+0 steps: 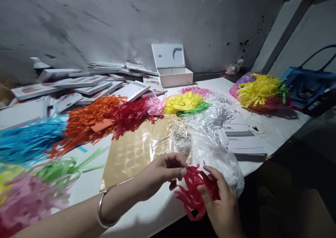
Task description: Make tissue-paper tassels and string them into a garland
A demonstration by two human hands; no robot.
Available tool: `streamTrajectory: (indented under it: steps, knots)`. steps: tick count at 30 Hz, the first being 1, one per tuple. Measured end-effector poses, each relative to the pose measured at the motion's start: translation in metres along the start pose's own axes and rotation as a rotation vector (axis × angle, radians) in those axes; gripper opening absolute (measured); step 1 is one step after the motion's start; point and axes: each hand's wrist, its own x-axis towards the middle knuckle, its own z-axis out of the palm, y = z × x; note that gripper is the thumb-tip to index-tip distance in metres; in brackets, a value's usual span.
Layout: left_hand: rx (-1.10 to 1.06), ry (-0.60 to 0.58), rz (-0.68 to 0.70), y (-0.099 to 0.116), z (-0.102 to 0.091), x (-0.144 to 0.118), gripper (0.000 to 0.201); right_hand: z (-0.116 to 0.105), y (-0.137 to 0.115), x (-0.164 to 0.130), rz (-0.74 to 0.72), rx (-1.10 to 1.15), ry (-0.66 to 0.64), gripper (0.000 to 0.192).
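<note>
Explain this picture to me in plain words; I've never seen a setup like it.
There is no machine here. A person works with two bare hands, and the one picture comes from a camera worn on their head, looking forward and down. The left hand and right hand hold a bunch of red strips between them. On the white-covered table lie blue strips, orange strips, a brown sheet marked with circles, and a clear plastic bag. Flat boxes are piled behind.
</note>
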Motion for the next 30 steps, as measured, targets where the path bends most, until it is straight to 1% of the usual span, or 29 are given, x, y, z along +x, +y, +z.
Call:
streamTrajectory:
  steps: [2, 5, 8, 10, 11, 12, 13, 15, 16, 17, 19, 21, 23, 26, 28, 30]
  knots:
    - [0.002, 0.042, 0.042, 0.003, -0.01, -0.02, 0.028, -0.004, -0.002, -0.004, 0.027, -0.013, -0.047, 0.018]
    - [0.081, 0.137, 0.126, 0.002, -0.019, -0.053, 0.024, -0.002, -0.017, -0.008, -0.037, 0.051, -0.137, 0.016]
    - [0.369, 0.281, 0.302, -0.003, -0.021, -0.085, 0.014, 0.007, -0.041, -0.013, -0.131, 0.129, -0.204, 0.016]
    - [0.552, 0.386, 0.433, -0.008, -0.024, -0.106, 0.007, 0.014, -0.053, -0.017, -0.224, 0.087, -0.256, 0.016]
    - [0.599, 0.446, 0.488, -0.01, -0.027, -0.116, 0.006, 0.018, -0.056, -0.018, -0.278, 0.028, -0.298, 0.015]
    - [0.605, 0.512, 0.528, -0.013, -0.031, -0.126, 0.006, 0.022, -0.058, -0.019, -0.331, -0.049, -0.344, 0.017]
    - [0.565, 0.585, 0.55, -0.015, -0.036, -0.136, 0.007, 0.026, -0.058, -0.02, -0.375, -0.134, -0.394, 0.02]
    - [0.383, 0.724, 0.558, -0.021, -0.05, -0.156, 0.01, 0.032, -0.058, -0.021, -0.428, -0.249, -0.465, 0.028]
    - [0.27, 0.767, 0.542, -0.026, -0.056, -0.165, 0.014, 0.036, -0.06, -0.021, -0.431, -0.256, -0.471, 0.029]
    - [0.165, 0.783, 0.513, -0.031, -0.062, -0.172, 0.018, 0.039, -0.064, -0.021, -0.421, -0.218, -0.462, 0.026]
    - [0.0, 0.75, 0.441, -0.043, -0.067, -0.185, 0.026, 0.047, -0.08, -0.021, -0.39, -0.037, -0.451, 0.018]
    - [-0.121, 0.662, 0.369, -0.056, -0.065, -0.191, 0.03, 0.058, -0.104, -0.024, -0.36, 0.166, -0.453, 0.015]
    - [-0.238, 0.582, 0.338, -0.067, -0.06, -0.194, 0.031, 0.072, -0.127, -0.027, -0.362, 0.3, -0.47, 0.016]
    - [-0.363, 0.535, 0.34, -0.079, -0.055, -0.198, 0.033, 0.093, -0.149, -0.034, -0.378, 0.397, -0.515, 0.018]
    - [-0.389, 0.541, 0.346, -0.083, -0.056, -0.202, 0.034, 0.102, -0.152, -0.037, -0.394, 0.413, -0.563, 0.017]
    - [-0.349, 0.559, 0.34, -0.085, -0.06, -0.207, 0.035, 0.108, -0.151, -0.037, -0.457, 0.37, -0.596, 0.016]
